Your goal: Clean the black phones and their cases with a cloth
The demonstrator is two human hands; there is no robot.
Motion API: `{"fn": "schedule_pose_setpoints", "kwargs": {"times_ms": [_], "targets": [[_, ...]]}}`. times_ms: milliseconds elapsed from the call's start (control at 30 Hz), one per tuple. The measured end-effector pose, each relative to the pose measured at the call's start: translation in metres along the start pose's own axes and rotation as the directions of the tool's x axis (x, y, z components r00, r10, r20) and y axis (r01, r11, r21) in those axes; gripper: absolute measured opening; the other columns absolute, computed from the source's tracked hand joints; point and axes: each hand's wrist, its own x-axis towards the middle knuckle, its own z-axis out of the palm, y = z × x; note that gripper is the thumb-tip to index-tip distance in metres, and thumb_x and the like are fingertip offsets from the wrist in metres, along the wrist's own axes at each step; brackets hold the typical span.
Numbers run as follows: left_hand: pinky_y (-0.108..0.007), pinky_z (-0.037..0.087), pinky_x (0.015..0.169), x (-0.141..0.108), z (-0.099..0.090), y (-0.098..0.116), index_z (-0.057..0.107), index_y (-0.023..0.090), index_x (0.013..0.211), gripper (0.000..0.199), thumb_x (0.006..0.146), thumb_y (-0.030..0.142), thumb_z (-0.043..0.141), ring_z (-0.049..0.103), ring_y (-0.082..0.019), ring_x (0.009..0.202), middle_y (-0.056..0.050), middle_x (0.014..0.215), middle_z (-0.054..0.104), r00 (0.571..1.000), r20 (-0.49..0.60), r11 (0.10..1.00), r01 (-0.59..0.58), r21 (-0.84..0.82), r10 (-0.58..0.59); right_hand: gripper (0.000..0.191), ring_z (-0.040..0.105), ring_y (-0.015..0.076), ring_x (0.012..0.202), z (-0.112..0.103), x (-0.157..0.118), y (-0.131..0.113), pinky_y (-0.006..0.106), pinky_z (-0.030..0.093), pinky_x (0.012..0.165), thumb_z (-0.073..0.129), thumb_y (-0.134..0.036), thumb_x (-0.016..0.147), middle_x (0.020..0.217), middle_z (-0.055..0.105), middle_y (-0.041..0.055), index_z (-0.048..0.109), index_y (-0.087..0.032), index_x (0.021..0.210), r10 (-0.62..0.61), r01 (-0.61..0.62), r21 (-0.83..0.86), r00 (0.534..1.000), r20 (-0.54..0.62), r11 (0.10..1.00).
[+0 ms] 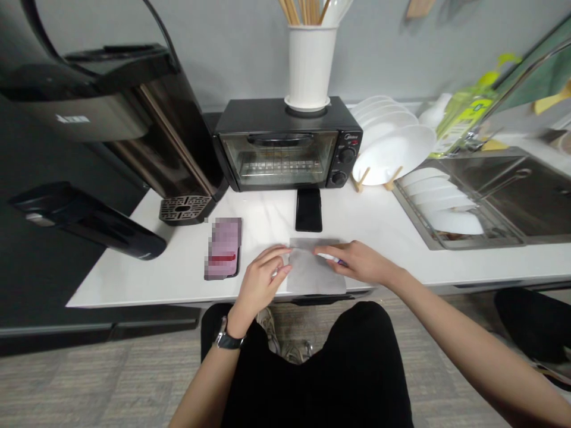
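A grey cloth [312, 273] lies flat at the counter's front edge. My left hand [264, 278] is at its left side, thumb and fingertips near the cloth's edge with a gap between them. Whether it pinches anything is too small to tell. My right hand [357, 260] is closed on a small white object [328, 257] with a purple end, held over the upper right part of the cloth. Behind the cloth lies a black phone [308, 210]. A pink phone [224, 246], partly pixelated, is left of my left hand.
A toaster oven [285, 160] stands behind, with a white utensil holder [311, 65] on top. White plates [397, 145] and a sink [526, 196] are right. A dispenser [178, 131] and a dark bottle [111, 229] are left.
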Motion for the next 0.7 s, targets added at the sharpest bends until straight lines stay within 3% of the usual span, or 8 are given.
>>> {"fn": "schedule_pose_setpoints", "kwargs": {"times_ms": [133, 300, 467, 533, 600, 700], "targets": [[-0.044, 0.051, 0.108, 0.001, -0.001, 0.002, 0.056, 0.021, 0.078, 0.03, 0.107, 0.029, 0.052, 0.065, -0.024, 0.124, -0.009, 0.125, 0.075, 1.0, -0.018, 1.0, 0.002, -0.013, -0.002, 0.041, 0.071, 0.0197, 0.073, -0.002, -0.002, 0.002, 0.033, 0.053, 0.073, 0.044, -0.03, 0.107, 0.109, 0.079, 0.0075, 0.058, -0.025, 0.145, 0.002, -0.002, -0.011, 1.0, -0.01, 1.0], [-0.04, 0.05, 0.102, 0.002, -0.002, 0.002, 0.065, 0.019, 0.092, 0.028, 0.109, 0.03, 0.046, 0.065, -0.023, 0.114, -0.009, 0.116, 0.073, 0.998, -0.054, 1.0, 0.018, -0.014, -0.019, 0.046, 0.074, 0.0198, 0.082, -0.007, -0.004, -0.002, 0.035, 0.055, 0.078, 0.043, -0.033, 0.109, 0.127, 0.076, 0.007, 0.049, -0.032, 0.155, 0.004, -0.004, 0.006, 1.0, -0.013, 1.0], [-0.038, 0.048, 0.095, 0.003, -0.003, 0.008, 0.061, 0.02, 0.089, 0.039, 0.112, 0.031, 0.032, 0.063, -0.022, 0.104, -0.009, 0.105, 0.068, 0.993, -0.076, 0.996, 0.084, -0.026, -0.086, 0.043, 0.072, 0.0188, 0.076, -0.002, -0.008, -0.012, 0.033, 0.054, 0.075, 0.045, -0.035, 0.109, 0.114, 0.078, 0.0067, 0.055, -0.032, 0.151, -0.034, 0.037, 0.108, 0.999, -0.034, 0.993], [-0.035, 0.049, 0.088, 0.002, -0.002, 0.015, 0.06, 0.02, 0.09, 0.035, 0.111, 0.037, 0.039, 0.064, -0.021, 0.096, -0.007, 0.097, 0.067, 0.991, -0.07, 0.993, 0.108, -0.046, -0.111, 0.045, 0.068, 0.0174, 0.068, 0.004, -0.013, -0.022, 0.031, 0.052, 0.071, 0.048, -0.038, 0.108, 0.096, 0.078, 0.0034, 0.053, -0.032, 0.152, 0.006, 0.002, 0.16, 0.999, -0.05, 0.987], [-0.031, 0.049, 0.079, 0.001, 0.0, 0.025, 0.06, 0.021, 0.088, 0.029, 0.104, 0.045, 0.059, 0.065, -0.019, 0.086, -0.003, 0.088, 0.067, 0.989, -0.046, 0.986, 0.134, -0.099, -0.14, 0.051, 0.064, 0.0157, 0.061, 0.01, -0.018, -0.035, 0.029, 0.051, 0.067, 0.05, -0.041, 0.108, 0.085, 0.075, -0.0004, 0.045, -0.032, 0.158, 0.039, -0.027, 0.196, 0.997, -0.059, 0.98], [-0.025, 0.045, 0.067, 0.0, 0.002, 0.044, 0.061, 0.02, 0.082, 0.035, 0.087, 0.049, 0.081, 0.061, -0.014, 0.07, 0.003, 0.076, 0.065, 0.987, 0.049, 0.972, 0.159, -0.175, -0.152, 0.058, 0.069, 0.0167, 0.077, 0.015, -0.026, -0.055, 0.029, 0.052, 0.075, 0.049, -0.04, 0.109, 0.1, 0.076, 0.0017, 0.032, -0.036, 0.164, -0.017, 0.029, 0.227, 0.998, -0.055, 0.973]]}}
